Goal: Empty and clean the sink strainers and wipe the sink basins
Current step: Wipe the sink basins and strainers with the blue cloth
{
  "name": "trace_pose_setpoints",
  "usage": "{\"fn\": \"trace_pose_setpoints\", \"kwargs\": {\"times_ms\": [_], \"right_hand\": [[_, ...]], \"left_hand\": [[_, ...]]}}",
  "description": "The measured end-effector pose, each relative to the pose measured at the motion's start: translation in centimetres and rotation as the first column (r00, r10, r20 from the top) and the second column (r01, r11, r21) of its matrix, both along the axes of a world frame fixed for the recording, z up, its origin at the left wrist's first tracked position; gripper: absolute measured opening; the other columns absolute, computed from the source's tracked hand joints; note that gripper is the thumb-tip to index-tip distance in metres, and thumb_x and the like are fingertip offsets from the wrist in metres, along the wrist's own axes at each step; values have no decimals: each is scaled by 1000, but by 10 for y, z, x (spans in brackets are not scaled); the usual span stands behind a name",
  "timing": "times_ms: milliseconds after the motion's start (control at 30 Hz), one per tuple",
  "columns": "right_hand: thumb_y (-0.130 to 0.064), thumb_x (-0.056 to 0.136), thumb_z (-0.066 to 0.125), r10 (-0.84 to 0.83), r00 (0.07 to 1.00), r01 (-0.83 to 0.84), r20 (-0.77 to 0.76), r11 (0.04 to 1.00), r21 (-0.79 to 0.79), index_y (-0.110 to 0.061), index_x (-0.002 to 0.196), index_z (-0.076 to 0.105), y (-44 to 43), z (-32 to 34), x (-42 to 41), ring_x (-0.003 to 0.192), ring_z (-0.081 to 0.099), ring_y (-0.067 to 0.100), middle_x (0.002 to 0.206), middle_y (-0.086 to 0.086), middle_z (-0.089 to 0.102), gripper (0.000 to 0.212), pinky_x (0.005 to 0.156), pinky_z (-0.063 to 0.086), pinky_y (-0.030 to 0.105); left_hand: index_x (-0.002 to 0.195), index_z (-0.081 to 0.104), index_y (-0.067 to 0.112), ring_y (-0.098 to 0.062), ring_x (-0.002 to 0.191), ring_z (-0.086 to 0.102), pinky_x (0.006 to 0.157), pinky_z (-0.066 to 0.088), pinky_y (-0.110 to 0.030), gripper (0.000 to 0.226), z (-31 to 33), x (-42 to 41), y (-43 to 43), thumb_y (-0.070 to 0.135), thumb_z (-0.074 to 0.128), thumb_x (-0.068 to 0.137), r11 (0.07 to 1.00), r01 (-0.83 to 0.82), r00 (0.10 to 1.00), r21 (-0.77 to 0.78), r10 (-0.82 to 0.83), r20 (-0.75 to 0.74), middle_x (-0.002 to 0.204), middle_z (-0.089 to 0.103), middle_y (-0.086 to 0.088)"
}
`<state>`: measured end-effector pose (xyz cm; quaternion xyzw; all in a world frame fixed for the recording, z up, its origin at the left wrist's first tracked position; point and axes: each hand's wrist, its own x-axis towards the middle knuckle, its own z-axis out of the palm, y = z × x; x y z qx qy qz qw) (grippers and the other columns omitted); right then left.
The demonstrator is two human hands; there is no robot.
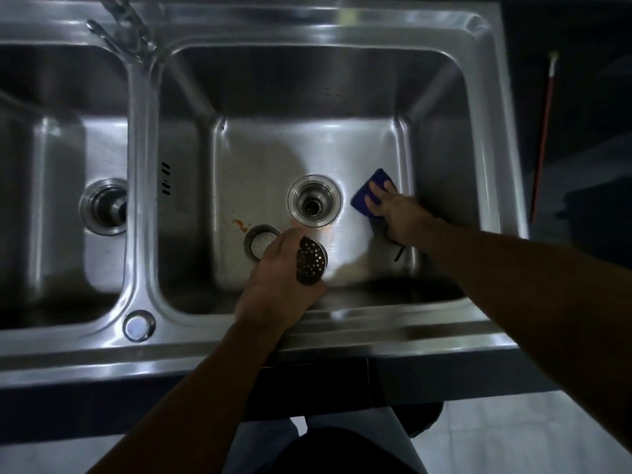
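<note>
A steel double sink fills the view. In the right basin point(307, 145) my left hand point(280, 285) grips a perforated strainer basket point(311, 260) above the basin's near edge. My right hand point(393, 213) presses a blue sponge point(369, 191) flat on the basin floor, right of the open drain point(314, 205). A round metal strainer part point(260, 241) lies on the floor just left of my left hand. Orange residue point(239, 224) marks the floor near it. The left basin point(61, 200) has its strainer point(106, 205) seated in the drain.
The faucet point(126, 25) rises at the back over the divider. A round cap point(138, 325) sits on the front rim. A red-handled tool point(543, 131) leans right of the sink. A dark cord lies under my right wrist.
</note>
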<state>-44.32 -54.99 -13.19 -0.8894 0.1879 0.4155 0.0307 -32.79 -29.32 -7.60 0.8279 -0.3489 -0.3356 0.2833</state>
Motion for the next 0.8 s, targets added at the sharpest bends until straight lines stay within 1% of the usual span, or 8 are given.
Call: {"fn": "trace_pose_setpoints", "kwargs": {"times_ms": [100, 200, 333, 400, 467, 567, 667, 800], "right_hand": [[-21, 99, 51, 29, 997, -32, -78, 998, -47, -7, 160, 6, 37, 1, -17, 155, 4, 42, 166, 26, -1, 76, 124, 10, 45], [-23, 100, 52, 7, 986, 9, -169, 995, 97, -8, 159, 19, 58, 10, -39, 150, 22, 43, 164, 26, 12, 69, 123, 25, 45], [-7, 91, 60, -371, 927, 368, -59, 866, 338, -18, 132, 66, 49, 32, -36, 122, 58, 30, 138, 11, 58, 43, 104, 48, 33], [2, 87, 58, -596, 802, 531, -26, 694, 486, -23, 124, 72, 49, 46, -26, 117, 64, 28, 128, 3, 65, 47, 102, 52, 37], [13, 85, 59, -865, 490, 632, -104, 270, 727, -17, 116, 75, 60, 56, -18, 105, 72, 30, 114, 4, 74, 46, 90, 61, 41], [18, 89, 56, -915, 104, 463, -389, -302, 833, -8, 127, 67, 80, 69, -8, 95, 75, 27, 114, 13, 75, 47, 78, 64, 35], [16, 94, 48, -884, -8, 317, -468, -446, 837, -6, 135, 60, 93, 73, -8, 108, 68, 30, 127, 20, 68, 48, 95, 58, 39], [17, 93, 47, -895, -98, 211, -434, -445, 870, -6, 132, 63, 94, 72, -18, 109, 70, 29, 124, 17, 71, 48, 99, 56, 42]], "left_hand": [[134, 37, 40, -2, 105, 41, 93, 34, -25, 84, -2, 1, -1, 33, 81, 62, 999, -14, 999, 43, 15, -33, 130, 48, 13], [141, 39, 32, -20, 121, 52, 98, 34, -25, 89, -4, 3, -2, 34, 85, 64, 993, -20, 998, 120, 27, -53, 139, 51, -1], [141, 44, 29, -17, 119, 54, 98, 38, -23, 89, -1, 6, -3, 33, 86, 62, 989, -40, 992, 143, 56, -111, 127, 55, 2], [132, 50, 35, -6, 104, 57, 87, 41, -17, 82, 2, 12, -7, 36, 84, 58, 992, -51, 988, 119, 68, -138, 113, 56, 12], [122, 56, 40, 5, 92, 60, 80, 47, -13, 69, 6, 18, -16, 40, 82, 58, 995, -40, 983, 91, 55, -173, 104, 65, 17], [108, 60, 49, 8, 89, 66, 86, 58, -25, 49, 13, 26, -32, 52, 76, 61, 999, -13, 977, 29, 19, -214, 94, 72, 23], [107, 63, 50, 0, 93, 71, 88, 60, -33, 45, 14, 34, -44, 59, 73, 64, 998, -64, 972, -20, 57, -228, 97, 74, 21], [105, 68, 50, 1, 91, 72, 89, 61, -35, 49, 10, 43, -58, 60, 76, 57, 993, -113, 940, -15, 102, -326, 98, 76, 19]]}}
